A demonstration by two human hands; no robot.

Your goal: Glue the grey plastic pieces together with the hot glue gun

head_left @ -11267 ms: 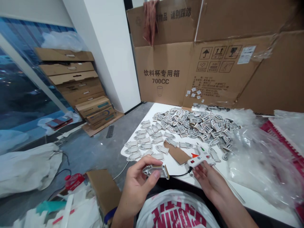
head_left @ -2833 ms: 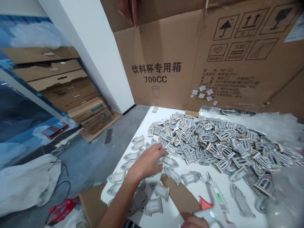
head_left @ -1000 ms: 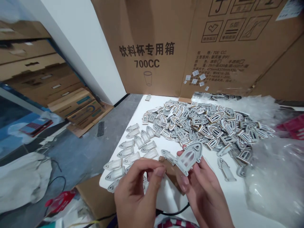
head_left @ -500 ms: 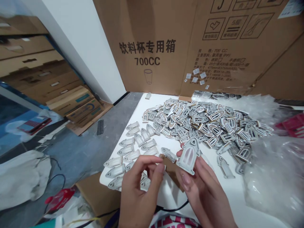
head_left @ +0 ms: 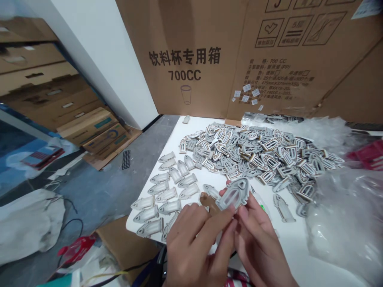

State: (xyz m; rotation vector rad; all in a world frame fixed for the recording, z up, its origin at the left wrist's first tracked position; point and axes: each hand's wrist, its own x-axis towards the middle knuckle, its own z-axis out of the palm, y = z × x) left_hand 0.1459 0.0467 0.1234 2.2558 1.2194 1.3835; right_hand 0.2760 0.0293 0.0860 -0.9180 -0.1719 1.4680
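My right hand [head_left: 259, 235] holds a small grey-white plastic piece shaped like an arched window [head_left: 235, 194], tilted with its point to the upper right. My left hand [head_left: 197, 243] has its index finger and thumb closed at the lower edge of that piece; its other fingers are curled. Behind the right hand, a white item with a green mark [head_left: 262, 207] shows only in part. Similar pieces [head_left: 166, 194] lie spread out on the table to the left. A large heap of them [head_left: 248, 153] lies beyond my hands.
A big cardboard box [head_left: 191, 36] stands behind the white table [head_left: 176, 133]. Clear plastic bags [head_left: 344, 223] lie at the right. More cardboard boxes [head_left: 98, 131] are stacked at the left, and an open carton [head_left: 128, 243] sits below the table's left corner.
My left hand has moved right and now touches the window-shaped piece. The piece has turned from nearly upright to tilted, leaning right, in my right hand.
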